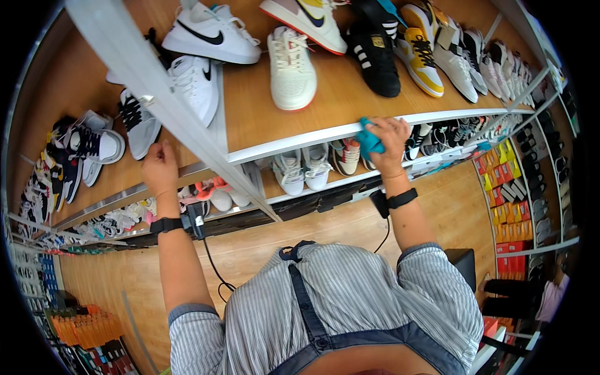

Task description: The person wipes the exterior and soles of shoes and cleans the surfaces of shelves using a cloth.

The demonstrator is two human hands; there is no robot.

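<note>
My right hand [390, 140] holds a crumpled teal cloth [369, 138] against the white front edge of a wooden shelf [300, 137]. My left hand [160, 168] rests at the shelf's edge on the other side of a metal upright, its fingers curled; whether it holds anything is hidden. Just behind it lies a grey sneaker with black laces [139, 124]. On the shelf between my hands stand a cream sneaker with a red sole [293, 70] and white Nike sneakers [213, 35]. Farther right are a black Adidas sneaker with white stripes [375, 61] and a yellow and white sneaker [422, 65].
A slanting metal upright [164, 112] divides the shelf. The lower shelf holds more shoes, among them white sneakers [318, 165]. Stacked orange and red boxes [511, 211] line the right side. A black stool [461, 267] and another person's dark-clothed legs [511, 297] are at the right.
</note>
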